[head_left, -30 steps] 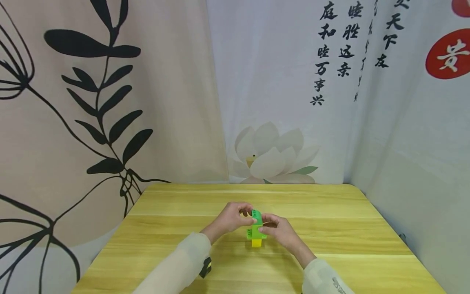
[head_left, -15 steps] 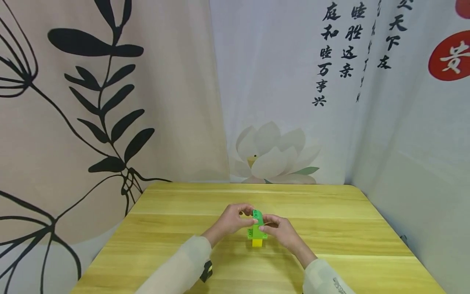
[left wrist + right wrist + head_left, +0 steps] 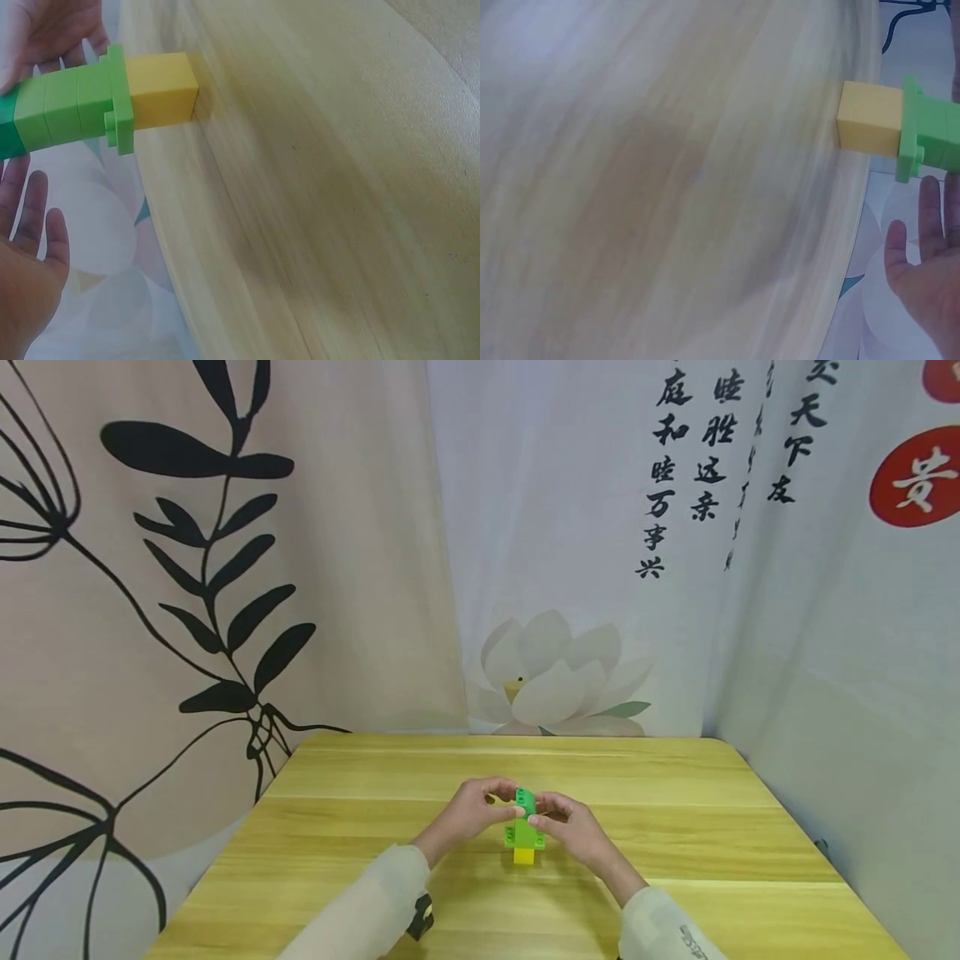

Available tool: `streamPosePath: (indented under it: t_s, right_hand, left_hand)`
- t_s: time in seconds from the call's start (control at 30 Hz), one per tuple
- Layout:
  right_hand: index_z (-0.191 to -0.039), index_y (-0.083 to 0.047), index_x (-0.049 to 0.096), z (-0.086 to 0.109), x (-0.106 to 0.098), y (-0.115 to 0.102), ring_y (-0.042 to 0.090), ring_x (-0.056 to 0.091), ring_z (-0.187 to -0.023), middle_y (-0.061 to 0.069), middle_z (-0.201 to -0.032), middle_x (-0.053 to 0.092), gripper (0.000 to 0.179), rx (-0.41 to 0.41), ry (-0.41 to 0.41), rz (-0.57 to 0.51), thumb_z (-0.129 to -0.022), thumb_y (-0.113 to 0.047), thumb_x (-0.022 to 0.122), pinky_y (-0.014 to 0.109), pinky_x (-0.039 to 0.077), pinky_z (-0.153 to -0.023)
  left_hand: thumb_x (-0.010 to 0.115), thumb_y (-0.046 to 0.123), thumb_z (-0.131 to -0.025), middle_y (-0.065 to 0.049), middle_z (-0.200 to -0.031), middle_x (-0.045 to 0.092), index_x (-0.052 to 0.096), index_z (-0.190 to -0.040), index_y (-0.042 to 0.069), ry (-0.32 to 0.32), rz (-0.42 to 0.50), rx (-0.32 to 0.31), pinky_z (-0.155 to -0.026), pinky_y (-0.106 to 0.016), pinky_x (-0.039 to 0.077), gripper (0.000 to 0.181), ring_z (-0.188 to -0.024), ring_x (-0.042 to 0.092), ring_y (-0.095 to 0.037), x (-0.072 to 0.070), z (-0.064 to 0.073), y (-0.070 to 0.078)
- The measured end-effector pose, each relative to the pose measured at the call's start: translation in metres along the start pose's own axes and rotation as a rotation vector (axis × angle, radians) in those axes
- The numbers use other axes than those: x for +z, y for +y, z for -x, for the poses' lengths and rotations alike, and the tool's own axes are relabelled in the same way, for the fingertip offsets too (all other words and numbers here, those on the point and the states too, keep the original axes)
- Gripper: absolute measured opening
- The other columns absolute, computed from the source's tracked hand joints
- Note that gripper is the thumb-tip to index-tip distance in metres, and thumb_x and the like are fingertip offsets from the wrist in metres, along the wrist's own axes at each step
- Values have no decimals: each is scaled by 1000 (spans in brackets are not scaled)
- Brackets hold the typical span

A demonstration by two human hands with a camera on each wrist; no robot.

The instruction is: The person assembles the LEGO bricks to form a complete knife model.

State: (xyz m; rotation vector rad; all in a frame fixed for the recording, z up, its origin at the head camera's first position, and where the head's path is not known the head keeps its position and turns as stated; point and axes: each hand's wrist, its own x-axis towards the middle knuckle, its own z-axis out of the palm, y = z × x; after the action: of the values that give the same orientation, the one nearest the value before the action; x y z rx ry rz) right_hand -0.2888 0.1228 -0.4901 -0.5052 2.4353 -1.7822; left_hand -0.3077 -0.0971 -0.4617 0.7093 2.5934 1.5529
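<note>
A tower of toy building bricks stands upright on the wooden table. At its foot is a yellow brick, then a wider light green studded plate, light green bricks and a darker green top brick. From the left, my left hand pinches the top brick, its thumb on the near face and its forefinger behind. My right hand grips the tower's upper part from the right, thumb near the top brick's lower edge. Some right fingertips are hidden behind the bricks.
The wooden table has its far edge behind the tower. Past it hangs a printed curtain with plants, a lotus and characters. A dark item shows by the left sleeve.
My right thumb has slid up slightly, from the light green bricks to near the top brick. My left hand keeps its hold, and the tower stays in place.
</note>
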Motion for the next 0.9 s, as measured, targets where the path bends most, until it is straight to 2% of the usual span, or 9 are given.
streamPosePath:
  t_s: [0.2, 0.3, 0.37, 0.43, 0.57, 0.77, 0.9]
  right_hand:
    - [-129, -7, 62, -1, 2, -1, 24, 60, -108, 5, -116, 66, 39, 11, 41, 0, -96, -27, 68, 47, 49, -93]
    - [-127, -5, 64, 6, 2, -16, 26, 61, -108, 7, -115, 66, 35, 0, 48, 7, -96, -23, 67, 49, 48, -93]
    - [-126, -6, 65, 7, 2, -18, 27, 61, -108, 7, -115, 67, 35, -2, 45, 5, -96, -22, 68, 50, 48, -94]
    - [-126, -7, 65, 6, 1, -17, 26, 62, -108, 6, -115, 67, 35, -11, 35, 9, -96, -25, 68, 50, 48, -93]
    - [-127, -12, 65, -2, 0, 4, 23, 62, -109, 3, -115, 67, 39, -10, 18, 18, -94, -33, 69, 48, 49, -94]
    - [-128, -15, 65, -3, -1, 8, 22, 62, -107, 3, -115, 66, 40, -12, 0, 14, -94, -36, 69, 45, 49, -93]
    - [-129, -12, 64, -2, -2, 7, 22, 62, -106, 5, -117, 66, 40, -28, -6, 9, -96, -34, 67, 46, 49, -92]
  left_hand:
    - [74, 33, -91, 9, -102, 67, 72, -111, 19, -1, 9, -2, -91, -41, 43, 25, -101, 59, -18, 2, 0, -2]
    - [74, 33, -90, 9, -101, 67, 73, -111, 21, 3, 36, -10, -90, -40, 44, 24, -98, 58, -15, 3, 0, -2]
    - [75, 31, -91, 8, -101, 67, 73, -111, 20, 11, 60, -9, -89, -40, 44, 23, -98, 58, -15, 3, 0, -3]
    - [75, 30, -90, 7, -101, 68, 73, -111, 19, 18, 71, -11, -89, -39, 44, 23, -98, 58, -15, 4, 0, -3]
    - [75, 32, -90, 6, -102, 68, 73, -112, 18, 24, 74, -10, -89, -39, 45, 26, -98, 58, -16, 4, 1, -3]
    - [72, 31, -93, 5, -103, 68, 72, -114, 17, 24, 94, -3, -87, -36, 47, 26, -99, 59, -15, 6, 2, -6]
    - [71, 28, -94, 4, -105, 69, 72, -116, 16, 30, 112, 6, -86, -35, 47, 25, -101, 60, -17, 8, 2, -5]
